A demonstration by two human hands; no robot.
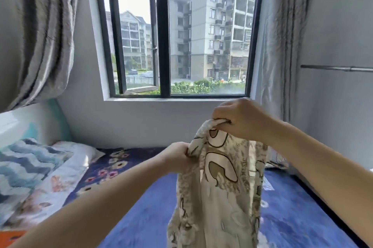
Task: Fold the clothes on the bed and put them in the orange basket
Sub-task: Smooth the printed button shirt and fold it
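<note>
A cream and olive patterned garment (218, 191) hangs in the air above the blue bed (292, 217). My right hand (242, 118) pinches its top edge, raised in front of the wall under the window. Lower and to the left, my left hand (177, 159) grips a bunched part of the same edge. The cloth drops down past the bottom of the frame. A sliver of orange (12, 237), perhaps the basket, shows at the bottom left corner.
A white floral pillow (60, 177) and a blue zigzag blanket (22, 167) lie at the bed's left side by the headboard. Grey curtains (46, 31) frame the window (177, 33). A metal rail (339, 68) sticks out at the right wall.
</note>
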